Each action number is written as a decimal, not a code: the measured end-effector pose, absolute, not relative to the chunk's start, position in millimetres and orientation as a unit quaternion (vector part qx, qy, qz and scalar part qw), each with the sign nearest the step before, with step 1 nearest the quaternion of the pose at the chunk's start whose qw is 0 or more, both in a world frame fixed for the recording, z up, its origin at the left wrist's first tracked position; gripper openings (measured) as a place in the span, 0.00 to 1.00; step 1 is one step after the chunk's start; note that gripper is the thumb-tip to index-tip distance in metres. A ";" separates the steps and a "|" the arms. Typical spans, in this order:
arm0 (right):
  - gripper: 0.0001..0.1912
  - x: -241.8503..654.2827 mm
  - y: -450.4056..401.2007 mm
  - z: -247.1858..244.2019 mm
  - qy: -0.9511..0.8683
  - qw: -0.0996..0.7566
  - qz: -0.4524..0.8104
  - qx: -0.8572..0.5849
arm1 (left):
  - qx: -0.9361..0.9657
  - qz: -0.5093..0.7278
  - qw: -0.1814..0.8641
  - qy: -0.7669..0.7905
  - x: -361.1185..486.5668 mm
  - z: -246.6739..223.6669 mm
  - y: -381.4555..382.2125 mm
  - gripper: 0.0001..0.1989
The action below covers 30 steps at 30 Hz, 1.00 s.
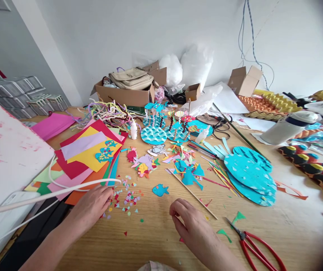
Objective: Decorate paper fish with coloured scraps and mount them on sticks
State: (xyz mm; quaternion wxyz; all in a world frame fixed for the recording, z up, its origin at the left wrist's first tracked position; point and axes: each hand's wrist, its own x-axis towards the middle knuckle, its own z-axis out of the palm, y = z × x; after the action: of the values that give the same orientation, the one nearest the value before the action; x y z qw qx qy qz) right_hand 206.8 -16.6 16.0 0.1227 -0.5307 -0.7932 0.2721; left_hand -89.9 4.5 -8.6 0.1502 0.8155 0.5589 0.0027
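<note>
My left hand (pixel 96 204) rests at the left edge of a scatter of small paper confetti (pixel 130 197). Its fingers are bent and pressed together; anything in them is too small or hidden to see. A blue paper fish (pixel 160 189) with coloured spots lies flat between my hands, touched by neither. To its lower right, my right hand (pixel 191 223) hovers near or rests on the table with curled fingers, and nothing shows in them. A thin wooden stick (pixel 193 194) lies just beyond this hand. Red-handled scissors (pixel 246 237) lie to its right, blades slightly apart.
Coloured paper sheets (pixel 79 150) are stacked at left, under a white cable (pixel 73 186). Cut paper fish (pixel 144 163) and blue scraps (pixel 188 173) lie ahead. Blue ovals (pixel 248 173), glue bottles (pixel 134 130), a white flask (pixel 289 128) and a cardboard box (pixel 124 95) stand around.
</note>
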 end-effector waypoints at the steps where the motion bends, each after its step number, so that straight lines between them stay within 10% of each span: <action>1: 0.10 206.6 -16.7 15.8 -0.793 0.122 0.273 -0.530 | 0.815 0.005 0.151 0.560 -89.7 -8.0 4.3 0.08; 18: 0.10 206.9 -17.8 13.6 -0.803 0.111 0.258 -0.526 | 0.775 0.102 0.195 0.592 -96.0 -5.3 7.3 0.07; 30: 0.08 167.5 -7.0 29.0 -0.767 0.246 0.344 -0.482 | 0.351 0.406 0.691 0.484 -23.8 7.1 -6.1 0.08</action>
State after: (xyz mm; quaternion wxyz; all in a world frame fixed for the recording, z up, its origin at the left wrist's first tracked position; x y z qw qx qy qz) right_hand 167.5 -7.0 29.0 0.2456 -0.4820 -0.7673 0.3444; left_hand -23.8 -6.1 7.1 0.6913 0.3507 0.4841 0.4059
